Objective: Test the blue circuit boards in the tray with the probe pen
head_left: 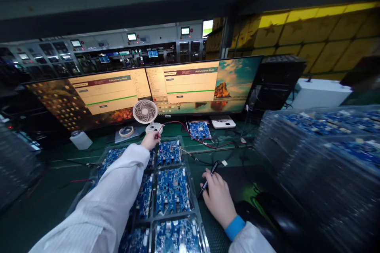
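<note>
Pen gripped in right hand beside tray; left hand pinching red lead at tray's far end, fan beyond.

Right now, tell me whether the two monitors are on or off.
On. The left monitor and the right monitor each show a lit window with a green bar over wallpaper.

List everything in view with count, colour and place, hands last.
Wide flat monitors: two, side by side at back.
Small white desk fan: one, before the monitors.
Clear plastic tray of blue circuit boards: one, centre of green bench.
Lone blue circuit board: one, below the monitors.
Stacked trays of blue boards: many, right.
White plastic bottle: one, left.
Black pen: one, right of tray.
Left hand: white sleeve, at tray's far edge.
Right hand: beside tray, gripping pen.
</note>
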The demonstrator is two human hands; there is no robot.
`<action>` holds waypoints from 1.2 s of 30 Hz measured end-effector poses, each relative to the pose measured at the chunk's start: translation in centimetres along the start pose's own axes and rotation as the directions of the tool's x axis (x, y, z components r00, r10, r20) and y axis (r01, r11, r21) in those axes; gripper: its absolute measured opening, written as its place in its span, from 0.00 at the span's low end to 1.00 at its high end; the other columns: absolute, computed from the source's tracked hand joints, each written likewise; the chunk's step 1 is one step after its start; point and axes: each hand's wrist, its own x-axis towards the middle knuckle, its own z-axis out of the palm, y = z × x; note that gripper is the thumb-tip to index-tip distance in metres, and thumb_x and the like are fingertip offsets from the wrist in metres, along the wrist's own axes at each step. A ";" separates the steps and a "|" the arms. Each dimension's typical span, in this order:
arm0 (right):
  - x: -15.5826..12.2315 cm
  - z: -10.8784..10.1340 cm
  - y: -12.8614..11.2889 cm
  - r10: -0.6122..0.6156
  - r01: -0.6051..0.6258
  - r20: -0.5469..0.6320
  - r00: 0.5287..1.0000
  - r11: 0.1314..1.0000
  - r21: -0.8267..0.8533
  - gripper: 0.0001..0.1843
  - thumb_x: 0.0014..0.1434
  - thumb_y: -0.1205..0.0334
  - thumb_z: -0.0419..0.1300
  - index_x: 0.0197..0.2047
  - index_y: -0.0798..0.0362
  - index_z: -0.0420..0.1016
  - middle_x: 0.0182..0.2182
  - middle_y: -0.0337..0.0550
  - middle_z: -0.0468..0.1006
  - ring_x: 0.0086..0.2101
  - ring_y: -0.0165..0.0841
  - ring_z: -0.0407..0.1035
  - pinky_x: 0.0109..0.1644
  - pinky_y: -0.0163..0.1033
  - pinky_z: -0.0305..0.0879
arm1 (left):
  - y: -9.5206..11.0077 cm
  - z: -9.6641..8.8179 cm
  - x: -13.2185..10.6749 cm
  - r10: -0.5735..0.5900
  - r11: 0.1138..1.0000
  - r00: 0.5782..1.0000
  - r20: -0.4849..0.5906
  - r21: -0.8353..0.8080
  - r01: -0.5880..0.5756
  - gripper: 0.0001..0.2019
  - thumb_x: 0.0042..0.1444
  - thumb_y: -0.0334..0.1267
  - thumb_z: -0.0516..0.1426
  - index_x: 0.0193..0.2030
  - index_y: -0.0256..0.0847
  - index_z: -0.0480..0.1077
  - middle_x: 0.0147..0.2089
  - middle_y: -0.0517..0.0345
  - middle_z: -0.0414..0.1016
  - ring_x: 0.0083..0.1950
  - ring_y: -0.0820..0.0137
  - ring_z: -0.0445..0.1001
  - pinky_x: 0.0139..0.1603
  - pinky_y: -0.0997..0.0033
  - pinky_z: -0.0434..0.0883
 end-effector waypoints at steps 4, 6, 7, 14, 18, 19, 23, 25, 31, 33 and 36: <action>0.0 0.0 0.0 -0.003 0.003 -0.004 1.000 1.000 0.007 0.15 0.59 0.71 0.50 0.48 0.52 0.69 0.53 0.50 0.71 0.55 0.46 0.60 0.54 0.50 0.60 | -0.1 0.1 -0.1 0.023 0.999 1.000 0.016 0.049 -0.023 0.10 0.40 0.24 0.56 0.31 0.39 0.66 0.27 0.62 0.74 0.33 0.69 0.75 0.45 0.67 0.72; 0.0 0.0 0.0 -0.005 0.005 -0.010 1.000 1.000 0.010 0.14 0.59 0.71 0.50 0.47 0.52 0.69 0.53 0.50 0.71 0.55 0.46 0.60 0.54 0.50 0.60 | -0.1 0.3 -0.2 0.026 0.997 1.000 0.001 0.072 -0.026 0.10 0.41 0.24 0.57 0.31 0.40 0.66 0.27 0.63 0.74 0.33 0.69 0.75 0.45 0.68 0.71; 0.1 0.1 0.0 -0.007 0.007 -0.014 1.000 1.000 0.012 0.14 0.59 0.71 0.50 0.47 0.52 0.69 0.53 0.50 0.71 0.55 0.46 0.61 0.54 0.50 0.60 | -0.1 0.4 -0.3 0.025 0.996 1.000 -0.009 0.082 -0.025 0.10 0.41 0.24 0.56 0.30 0.40 0.66 0.27 0.63 0.73 0.33 0.69 0.75 0.45 0.69 0.71; 0.0 1.0 0.7 -0.037 0.041 -0.081 0.996 0.998 0.040 0.15 0.57 0.70 0.51 0.47 0.52 0.69 0.52 0.51 0.72 0.54 0.46 0.62 0.52 0.51 0.62 | 0.3 1.0 -1.3 -0.003 0.994 0.993 -0.116 0.112 0.016 0.12 0.45 0.23 0.55 0.38 0.39 0.68 0.30 0.62 0.73 0.32 0.71 0.73 0.43 0.70 0.69; 0.0 1.5 1.3 -0.061 0.075 -0.156 0.986 0.994 0.085 0.13 0.57 0.68 0.50 0.45 0.51 0.70 0.51 0.51 0.73 0.52 0.47 0.63 0.51 0.53 0.63 | 1.4 0.7 -2.5 -0.030 0.996 0.988 -0.150 0.083 0.043 0.19 0.46 0.23 0.57 0.46 0.37 0.66 0.36 0.59 0.73 0.33 0.73 0.72 0.43 0.72 0.70; 0.1 1.6 1.4 -0.069 0.088 -0.178 0.982 0.991 0.100 0.13 0.57 0.67 0.50 0.44 0.51 0.70 0.50 0.52 0.73 0.52 0.47 0.64 0.50 0.54 0.64 | 1.8 0.5 -2.9 -0.040 0.996 0.987 -0.156 0.076 0.052 0.20 0.46 0.23 0.57 0.48 0.36 0.65 0.38 0.57 0.74 0.33 0.73 0.72 0.43 0.72 0.70; 0.4 1.4 1.6 -0.120 0.171 -0.273 0.954 0.970 0.172 0.10 0.58 0.63 0.50 0.41 0.51 0.70 0.48 0.52 0.75 0.50 0.48 0.66 0.48 0.56 0.66 | 3.8 -0.6 -5.5 -0.056 0.996 0.982 -0.179 0.053 0.067 0.25 0.48 0.24 0.58 0.55 0.32 0.61 0.47 0.47 0.72 0.39 0.70 0.74 0.46 0.69 0.71; 0.3 0.6 1.4 -0.159 0.233 -0.318 0.935 0.950 0.210 0.10 0.60 0.61 0.49 0.40 0.51 0.70 0.47 0.52 0.76 0.50 0.47 0.67 0.50 0.56 0.66 | 5.3 -1.4 -8.0 -0.043 0.998 0.981 -0.188 0.043 0.052 0.27 0.49 0.25 0.57 0.57 0.31 0.59 0.50 0.44 0.71 0.44 0.67 0.74 0.49 0.66 0.71; -1.6 -4.3 -1.7 -0.221 0.362 -0.410 0.885 0.880 0.308 0.15 0.65 0.55 0.48 0.48 0.48 0.71 0.41 0.45 0.78 0.43 0.39 0.72 0.48 0.46 0.69 | 10.3 -5.1 -20.3 0.120 0.989 0.993 -0.013 0.091 -0.118 0.22 0.54 0.30 0.53 0.57 0.40 0.61 0.56 0.47 0.68 0.60 0.62 0.65 0.65 0.55 0.61; -2.9 -6.5 -4.0 -0.188 0.357 -0.436 0.880 0.867 0.348 0.14 0.66 0.53 0.49 0.47 0.48 0.72 0.42 0.44 0.78 0.43 0.39 0.72 0.50 0.45 0.68 | 11.6 -5.9 -24.5 0.145 0.983 0.988 0.049 0.110 -0.150 0.21 0.55 0.31 0.53 0.57 0.44 0.61 0.59 0.50 0.66 0.62 0.63 0.63 0.67 0.54 0.58; -5.2 -9.5 -8.3 -0.079 0.254 -0.304 0.949 0.761 0.597 0.15 0.66 0.50 0.49 0.39 0.47 0.73 0.29 0.39 0.76 0.31 0.34 0.72 0.36 0.37 0.69 | 13.0 -6.2 -29.5 0.140 0.988 0.988 0.066 0.056 -0.144 0.23 0.58 0.35 0.52 0.61 0.49 0.56 0.63 0.53 0.60 0.65 0.64 0.58 0.68 0.55 0.56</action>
